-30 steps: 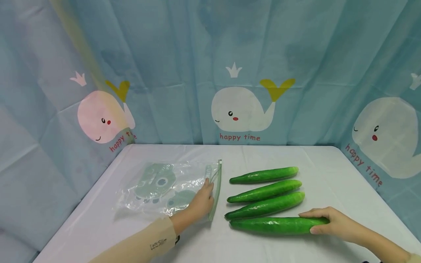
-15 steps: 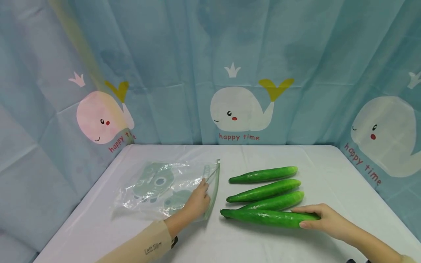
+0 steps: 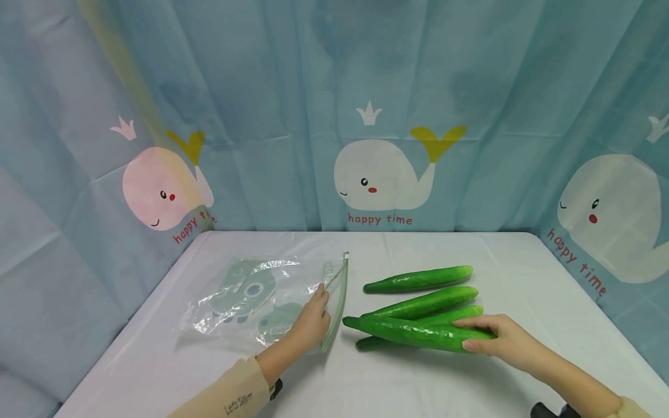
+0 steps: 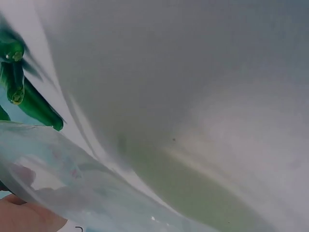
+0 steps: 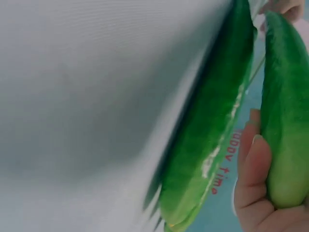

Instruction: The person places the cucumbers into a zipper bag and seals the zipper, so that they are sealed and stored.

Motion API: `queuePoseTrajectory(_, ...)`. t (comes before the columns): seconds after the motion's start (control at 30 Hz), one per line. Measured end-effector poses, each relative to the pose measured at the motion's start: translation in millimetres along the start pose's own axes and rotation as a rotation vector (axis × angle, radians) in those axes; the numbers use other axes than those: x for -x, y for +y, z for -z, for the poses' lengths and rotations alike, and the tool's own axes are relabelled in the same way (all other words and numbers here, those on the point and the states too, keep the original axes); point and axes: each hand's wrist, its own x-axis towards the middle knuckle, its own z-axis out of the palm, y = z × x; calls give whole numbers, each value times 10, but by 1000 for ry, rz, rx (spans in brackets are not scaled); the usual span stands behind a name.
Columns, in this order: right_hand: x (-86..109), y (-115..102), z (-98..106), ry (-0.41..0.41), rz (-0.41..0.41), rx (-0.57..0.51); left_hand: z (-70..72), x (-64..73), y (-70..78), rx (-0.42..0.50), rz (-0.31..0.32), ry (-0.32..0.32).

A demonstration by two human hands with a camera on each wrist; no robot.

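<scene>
My left hand [image 3: 310, 319] pinches the open edge of a clear zip bag [image 3: 243, 296] printed with pale green cartoon figures. The bag lies flat on the left of the table, its green-edged mouth facing the cucumbers. In the left wrist view, the thumb shows through the bag's film [image 4: 87, 193]. My right hand [image 3: 502, 339] grips a green cucumber [image 3: 407, 334] near its thick right end, thumb on the near side and fingers on the far side. This cucumber is raised, its narrow tip close to the bag mouth. In the right wrist view, the held cucumber [image 5: 288, 121] rests against the palm.
Behind the held cucumber lie three more: a far one [image 3: 418, 280], a middle one [image 3: 444, 299] and a near one [image 3: 462, 314] partly covered by it. A white cloth covers the table [image 3: 387, 389]. Blue curtains [image 3: 272, 116] with whale prints hang around three sides.
The right hand has lifted the nearest cucumber and carried it left and away from me, over its neighbours. The left hand has drawn the bag's edge slightly left.
</scene>
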Motion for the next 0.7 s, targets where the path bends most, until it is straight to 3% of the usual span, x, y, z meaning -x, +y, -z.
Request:
queuePoseTrajectory(0.23, -49, -118, 18, 55, -18, 14, 33, 10, 3, 78, 16, 21)
queuePoseTrajectory(0.4, -109, -193, 16, 87, -37, 27, 55, 4, 4, 147, 68, 34)
queuePoseTrajectory(0.7, -242, -311, -34, 145, -56, 43, 53, 1, -39, 171, 92, 43)
